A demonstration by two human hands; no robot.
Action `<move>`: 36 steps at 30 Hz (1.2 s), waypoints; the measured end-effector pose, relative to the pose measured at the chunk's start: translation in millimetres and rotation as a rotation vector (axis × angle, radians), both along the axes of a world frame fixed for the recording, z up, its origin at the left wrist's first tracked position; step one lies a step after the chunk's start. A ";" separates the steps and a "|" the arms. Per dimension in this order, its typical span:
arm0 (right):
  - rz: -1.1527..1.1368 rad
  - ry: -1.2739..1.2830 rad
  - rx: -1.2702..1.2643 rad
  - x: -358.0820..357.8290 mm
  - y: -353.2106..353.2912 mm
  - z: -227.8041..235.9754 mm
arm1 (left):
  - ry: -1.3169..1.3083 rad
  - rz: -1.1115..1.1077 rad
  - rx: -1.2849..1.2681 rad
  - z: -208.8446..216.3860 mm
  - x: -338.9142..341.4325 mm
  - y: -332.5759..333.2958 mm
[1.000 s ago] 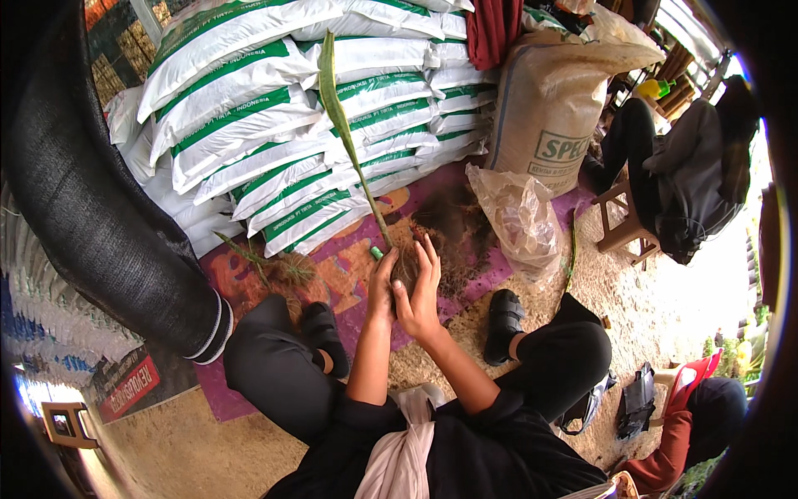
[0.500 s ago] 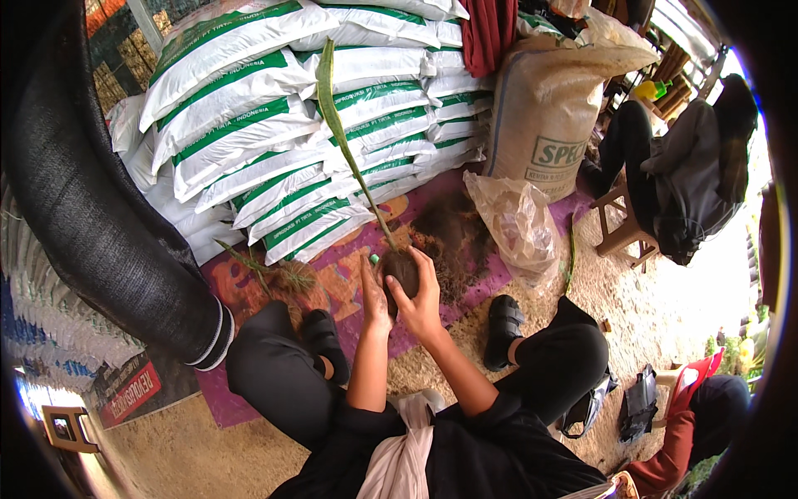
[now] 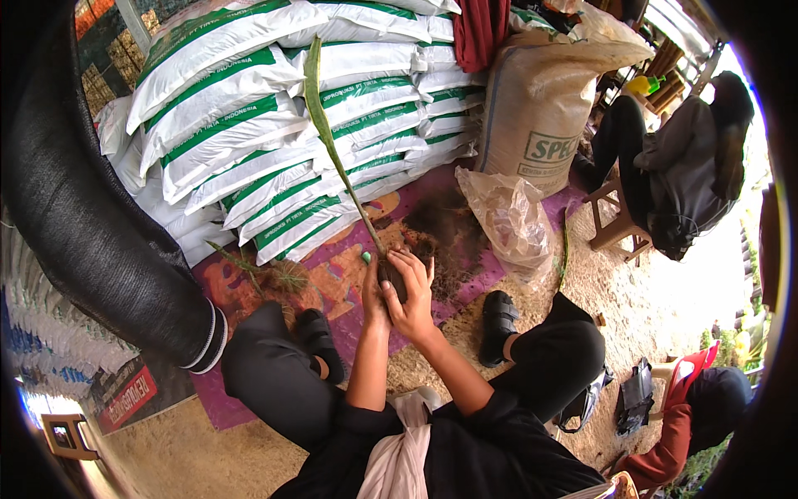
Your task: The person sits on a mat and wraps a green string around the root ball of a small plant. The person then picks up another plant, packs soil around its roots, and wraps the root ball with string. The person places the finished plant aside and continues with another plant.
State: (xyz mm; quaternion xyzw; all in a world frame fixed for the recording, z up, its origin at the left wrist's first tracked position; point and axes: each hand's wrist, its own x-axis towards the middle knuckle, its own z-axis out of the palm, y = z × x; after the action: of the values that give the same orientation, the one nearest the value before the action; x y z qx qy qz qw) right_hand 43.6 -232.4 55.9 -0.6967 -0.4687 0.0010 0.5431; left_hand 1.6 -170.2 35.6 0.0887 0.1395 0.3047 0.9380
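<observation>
A plant with one long, narrow green leaf (image 3: pixel 332 150) rises from a dark, round ball of soil (image 3: pixel 397 283) between my palms. My left hand (image 3: pixel 376 301) presses the ball from its left side, with soil on the skin and something small and green at the fingertips. Curved over the ball's top and right side is my right hand (image 3: pixel 411 298), which hides much of it. Beneath the hands lies a purple printed sheet (image 3: pixel 465 295) strewn with dark loose soil (image 3: pixel 440 229).
White-and-green sacks (image 3: pixel 224 91) are stacked ahead. A large beige sack (image 3: pixel 532 108) and a clear plastic bag (image 3: pixel 511 220) stand right of them. Another plant (image 3: pixel 241 264) lies at left, near a black roll (image 3: pixel 100 208). People sit on stools (image 3: pixel 615 220) at right.
My right fingers have closed farther over the soil ball, so less of it shows. The plant stays between both hands. The person at lower right has leaned into view more.
</observation>
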 end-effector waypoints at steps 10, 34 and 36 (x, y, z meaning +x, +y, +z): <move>0.010 -0.050 -0.082 7.2 -1.0 9.4 | 0.268 0.032 0.147 -11.3 -2.1 11.2; -0.082 -0.123 -0.200 0.1 -4.9 7.4 | 0.159 -0.063 0.041 13.0 -5.9 6.4; 0.003 -0.226 -0.237 -3.4 -7.0 12.4 | 0.055 -0.007 0.100 -7.5 -8.3 9.4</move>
State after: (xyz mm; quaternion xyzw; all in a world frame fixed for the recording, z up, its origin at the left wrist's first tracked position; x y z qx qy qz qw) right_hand 40.2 -239.4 68.3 -0.7508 -0.5246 -0.0212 0.4008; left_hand -6.7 -160.8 28.2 0.1443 0.1493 0.3053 0.9293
